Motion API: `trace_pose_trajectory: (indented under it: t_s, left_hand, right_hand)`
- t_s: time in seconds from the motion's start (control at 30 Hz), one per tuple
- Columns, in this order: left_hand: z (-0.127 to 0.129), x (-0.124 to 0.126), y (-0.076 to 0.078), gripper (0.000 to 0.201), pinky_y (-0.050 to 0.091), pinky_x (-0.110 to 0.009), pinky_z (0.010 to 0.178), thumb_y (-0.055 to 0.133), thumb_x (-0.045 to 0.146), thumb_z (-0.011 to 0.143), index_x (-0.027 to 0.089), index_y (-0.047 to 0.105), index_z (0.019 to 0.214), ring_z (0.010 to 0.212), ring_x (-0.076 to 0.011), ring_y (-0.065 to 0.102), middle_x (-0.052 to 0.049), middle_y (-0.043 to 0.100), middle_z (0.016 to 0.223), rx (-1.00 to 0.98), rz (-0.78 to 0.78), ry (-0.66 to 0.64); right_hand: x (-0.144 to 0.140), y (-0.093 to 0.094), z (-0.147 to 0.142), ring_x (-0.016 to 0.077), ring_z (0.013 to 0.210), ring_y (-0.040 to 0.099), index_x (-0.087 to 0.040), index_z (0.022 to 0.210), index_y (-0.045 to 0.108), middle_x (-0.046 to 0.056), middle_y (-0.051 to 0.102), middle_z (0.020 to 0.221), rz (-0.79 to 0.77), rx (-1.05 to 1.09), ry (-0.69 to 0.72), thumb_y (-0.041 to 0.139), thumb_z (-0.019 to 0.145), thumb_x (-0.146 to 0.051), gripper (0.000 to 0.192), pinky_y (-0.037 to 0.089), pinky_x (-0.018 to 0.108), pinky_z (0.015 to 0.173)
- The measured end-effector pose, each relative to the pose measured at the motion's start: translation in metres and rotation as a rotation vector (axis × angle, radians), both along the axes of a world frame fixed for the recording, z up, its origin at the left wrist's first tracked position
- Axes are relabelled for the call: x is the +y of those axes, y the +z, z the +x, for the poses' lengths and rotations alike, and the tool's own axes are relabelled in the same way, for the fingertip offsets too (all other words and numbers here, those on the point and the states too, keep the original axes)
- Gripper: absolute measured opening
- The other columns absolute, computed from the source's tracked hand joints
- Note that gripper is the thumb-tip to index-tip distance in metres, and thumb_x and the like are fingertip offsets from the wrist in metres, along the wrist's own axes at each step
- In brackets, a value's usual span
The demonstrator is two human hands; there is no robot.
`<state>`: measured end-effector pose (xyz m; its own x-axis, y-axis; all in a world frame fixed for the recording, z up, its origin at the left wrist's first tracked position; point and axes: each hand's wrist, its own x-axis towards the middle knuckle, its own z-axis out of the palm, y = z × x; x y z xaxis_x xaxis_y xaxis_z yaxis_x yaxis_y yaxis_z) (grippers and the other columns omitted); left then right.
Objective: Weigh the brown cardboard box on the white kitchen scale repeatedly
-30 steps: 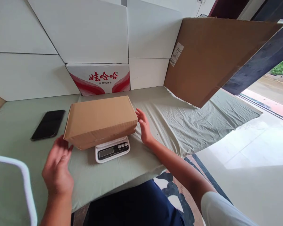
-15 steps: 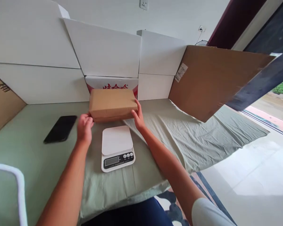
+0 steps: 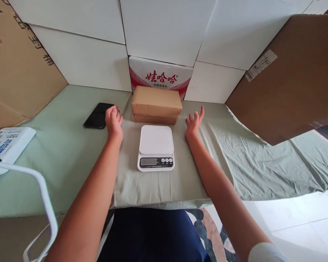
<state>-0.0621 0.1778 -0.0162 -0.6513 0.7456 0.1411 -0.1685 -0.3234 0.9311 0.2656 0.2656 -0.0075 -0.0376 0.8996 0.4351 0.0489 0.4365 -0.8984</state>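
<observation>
A closed brown cardboard box (image 3: 156, 105) rests on the cloth behind a white digital kitchen scale (image 3: 156, 143). The scale's platform is bare and its small display looks blank. To the left of the box, apart from it, is my left hand (image 3: 114, 123), its fingers loosely curled with nothing in them. Just behind that hand lies a black smartphone (image 3: 96, 115), partly covered by it. On the box's other side my right hand (image 3: 194, 123) holds nothing, fingers spread and one pointing up.
A red-and-white printed carton (image 3: 161, 74) stands against the white panels (image 3: 164, 29) behind the box. Large cardboard sheets flank the green cloth (image 3: 79, 160) left (image 3: 22, 76) and right (image 3: 295, 87). A white device (image 3: 16, 142) and a curved white tube (image 3: 45, 193) are at the left.
The brown box has come down from both hands onto the cloth behind the scale. My hands have let go and moved apart to either side. The camera now looks further down and left.
</observation>
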Motion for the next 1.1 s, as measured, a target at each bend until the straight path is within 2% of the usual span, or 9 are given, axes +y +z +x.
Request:
trace_pose_trajectory:
  t_s: [0.1,0.23,0.33,0.43,0.5,0.6,0.7,0.8,1.1]
  left_hand:
    - [0.008,-0.001,-0.001,0.065,0.042,-0.052,0.122,0.058,0.074,0.09,0.022,0.064,0.13,0.146,-0.0313,0.057,-0.02,0.061,0.152,-0.009,0.002,-0.135]
    - [0.026,0.001,-0.002,0.075,0.036,-0.055,0.126,0.064,0.08,0.084,0.02,0.07,0.128,0.152,-0.0365,0.05,-0.023,0.063,0.15,0.008,-0.007,-0.249]
    - [0.035,0.004,0.002,0.069,0.034,-0.056,0.127,0.073,0.071,0.081,0.019,0.071,0.127,0.152,-0.0369,0.049,-0.02,0.068,0.144,-0.003,-0.009,-0.239]
    - [0.039,-0.003,0.018,0.057,0.033,-0.057,0.127,0.077,0.056,0.082,0.02,0.072,0.126,0.151,-0.0363,0.051,-0.016,0.071,0.14,0.01,0.033,-0.236]
    - [0.042,-0.019,0.032,0.053,0.033,-0.055,0.128,0.076,0.05,0.083,0.02,0.072,0.127,0.152,-0.0356,0.05,-0.015,0.069,0.144,0.045,0.096,-0.24]
    - [0.049,-0.065,0.043,0.055,0.034,-0.051,0.129,0.073,0.045,0.081,0.021,0.073,0.131,0.153,-0.0337,0.049,-0.011,0.066,0.15,0.108,0.148,-0.225]
    - [0.056,-0.12,0.037,0.057,0.042,-0.049,0.127,0.071,0.041,0.075,0.027,0.074,0.13,0.148,-0.0325,0.055,-0.005,0.069,0.147,0.128,0.047,-0.195]
    - [0.06,-0.155,0.024,0.059,0.047,-0.055,0.122,0.068,0.035,0.069,0.024,0.077,0.126,0.141,-0.0358,0.062,-0.007,0.073,0.14,0.103,-0.018,-0.198]
    - [0.06,-0.158,0.022,0.059,0.049,-0.058,0.121,0.062,0.029,0.066,0.023,0.078,0.122,0.137,-0.0369,0.065,-0.008,0.077,0.133,0.114,-0.03,-0.145]
  right_hand:
    - [-0.009,0.001,-0.005,0.0292,0.151,0.053,-0.038,0.169,0.009,0.014,0.042,0.168,-0.116,0.124,-0.041,0.039,0.091,-0.081,0.094,0.045,0.062,0.118]
    - [-0.025,0.006,-0.019,0.0258,0.151,0.052,-0.034,0.17,0.011,0.012,0.046,0.169,-0.058,0.03,0.141,0.048,0.093,-0.073,0.094,0.044,0.057,0.122]
    - [-0.031,0.013,-0.024,0.0247,0.159,0.041,-0.031,0.17,0.012,0.008,0.038,0.174,0.033,-0.1,0.171,0.045,0.095,-0.074,0.093,0.037,0.055,0.128]
    - [-0.039,0.024,-0.026,0.0257,0.165,0.028,-0.035,0.171,0.009,0.004,0.026,0.179,0.114,-0.149,0.117,0.043,0.095,-0.077,0.094,0.028,0.056,0.133]
    - [-0.052,0.03,-0.023,0.0268,0.167,0.025,-0.039,0.171,0.0,0.002,0.021,0.18,0.17,-0.164,0.094,0.04,0.095,-0.08,0.095,0.03,0.057,0.133]
    - [-0.084,0.029,-0.011,0.0282,0.168,0.022,-0.046,0.168,-0.014,-0.001,0.013,0.182,0.239,-0.227,0.066,0.036,0.094,-0.084,0.097,0.038,0.058,0.129]
    - [-0.123,0.016,0.009,0.0321,0.168,0.023,-0.047,0.168,-0.015,-0.001,0.015,0.181,0.232,-0.293,0.065,0.034,0.094,-0.085,0.096,0.042,0.061,0.126]
    - [-0.152,0.003,0.025,0.0358,0.165,0.029,-0.045,0.169,-0.009,0.002,0.017,0.18,0.2,-0.274,0.072,0.037,0.094,-0.083,0.096,0.042,0.065,0.125]
    - [-0.161,-0.001,0.025,0.0371,0.162,0.033,-0.047,0.169,0.0,0.004,0.025,0.177,0.179,-0.24,0.08,0.038,0.093,-0.082,0.091,0.046,0.065,0.119]
